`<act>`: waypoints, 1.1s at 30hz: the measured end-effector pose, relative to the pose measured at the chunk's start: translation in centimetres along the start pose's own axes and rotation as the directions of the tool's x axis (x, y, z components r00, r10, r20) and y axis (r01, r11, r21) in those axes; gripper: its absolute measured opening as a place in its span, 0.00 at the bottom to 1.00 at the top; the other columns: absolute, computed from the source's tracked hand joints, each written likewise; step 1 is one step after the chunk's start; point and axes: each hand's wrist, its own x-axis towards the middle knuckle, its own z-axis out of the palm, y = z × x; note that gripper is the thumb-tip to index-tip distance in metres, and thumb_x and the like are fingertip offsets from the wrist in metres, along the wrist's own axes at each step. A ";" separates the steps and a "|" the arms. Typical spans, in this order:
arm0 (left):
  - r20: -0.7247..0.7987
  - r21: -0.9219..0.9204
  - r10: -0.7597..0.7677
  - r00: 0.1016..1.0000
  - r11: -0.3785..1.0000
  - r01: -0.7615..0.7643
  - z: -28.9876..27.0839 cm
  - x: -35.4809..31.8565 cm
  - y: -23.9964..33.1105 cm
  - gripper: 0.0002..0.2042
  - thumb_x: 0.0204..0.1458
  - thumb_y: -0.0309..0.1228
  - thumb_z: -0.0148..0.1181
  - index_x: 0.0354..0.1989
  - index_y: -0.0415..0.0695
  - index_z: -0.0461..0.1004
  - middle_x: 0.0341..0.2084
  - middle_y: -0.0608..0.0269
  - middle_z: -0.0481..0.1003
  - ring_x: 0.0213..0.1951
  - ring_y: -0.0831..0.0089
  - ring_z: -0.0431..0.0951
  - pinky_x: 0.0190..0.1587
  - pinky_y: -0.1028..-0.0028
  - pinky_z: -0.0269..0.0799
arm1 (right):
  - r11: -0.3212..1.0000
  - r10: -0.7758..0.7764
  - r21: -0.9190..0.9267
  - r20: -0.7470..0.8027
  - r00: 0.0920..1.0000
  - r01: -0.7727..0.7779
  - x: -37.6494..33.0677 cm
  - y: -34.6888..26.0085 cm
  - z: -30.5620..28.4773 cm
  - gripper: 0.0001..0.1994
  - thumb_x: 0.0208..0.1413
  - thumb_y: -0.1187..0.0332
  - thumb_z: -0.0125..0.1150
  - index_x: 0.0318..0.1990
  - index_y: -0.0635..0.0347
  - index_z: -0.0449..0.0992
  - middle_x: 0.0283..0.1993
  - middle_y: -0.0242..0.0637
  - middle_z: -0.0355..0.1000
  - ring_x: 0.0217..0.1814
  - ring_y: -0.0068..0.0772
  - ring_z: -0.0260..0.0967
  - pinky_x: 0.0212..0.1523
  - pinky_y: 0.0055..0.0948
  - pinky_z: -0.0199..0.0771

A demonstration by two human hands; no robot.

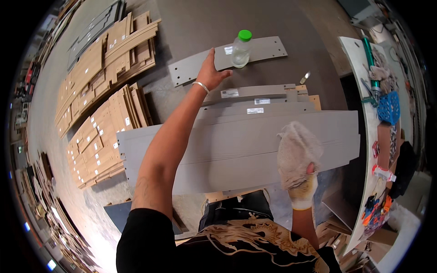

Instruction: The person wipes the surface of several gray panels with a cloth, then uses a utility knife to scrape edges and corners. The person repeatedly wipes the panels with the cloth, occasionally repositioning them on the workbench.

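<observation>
Workshop with a grey concrete floor (86,207).
I see a white workbench (354,57) along the right, tan wooden panels (86,66) stacked on the left, and bright light (105,249) glaring off the floor at lower left.

One bare left hand (214,75), one gloved right hand (304,187), one cloth (298,148). One bottle (241,51) by the near edge of one separate grey board (266,49). Four white labels (230,93) across the grey boards (227,139). One blue basket (388,108).

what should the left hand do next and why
Perhaps move the bare left hand to the clear bottle and grasp it: that hand appears open and empty, near the bottle, while the gloved right hand holds a cloth.
</observation>
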 end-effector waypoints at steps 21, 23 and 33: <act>0.665 0.472 0.525 0.531 0.255 -0.844 -7.1 -6.2 24.1 0.10 0.42 0.22 0.62 0.35 0.43 0.74 0.35 0.59 0.77 0.45 0.61 0.78 0.56 0.61 0.69 | 0.764 0.061 0.599 0.303 0.951 -0.239 2.7 0.6 1.9 0.27 0.70 0.59 0.52 0.73 0.57 0.61 0.73 0.49 0.62 0.72 0.57 0.63 0.69 0.60 0.67; 0.654 0.528 0.515 0.554 0.214 -0.822 -9.3 -7.8 25.5 0.08 0.43 0.22 0.61 0.34 0.43 0.74 0.33 0.60 0.76 0.44 0.62 0.77 0.54 0.63 0.69 | 0.782 0.055 0.558 0.382 0.922 -0.277 2.4 1.2 3.0 0.28 0.70 0.57 0.53 0.73 0.57 0.60 0.73 0.49 0.62 0.72 0.57 0.62 0.70 0.60 0.66; 0.522 0.734 0.417 0.744 0.225 -0.641 -17.8 -18.5 26.4 0.06 0.41 0.23 0.59 0.29 0.43 0.72 0.27 0.60 0.73 0.38 0.62 0.75 0.46 0.65 0.68 | 0.600 0.275 0.430 0.681 0.678 -0.675 0.7 3.5 6.4 0.31 0.69 0.53 0.56 0.73 0.57 0.59 0.72 0.48 0.63 0.71 0.51 0.63 0.71 0.58 0.64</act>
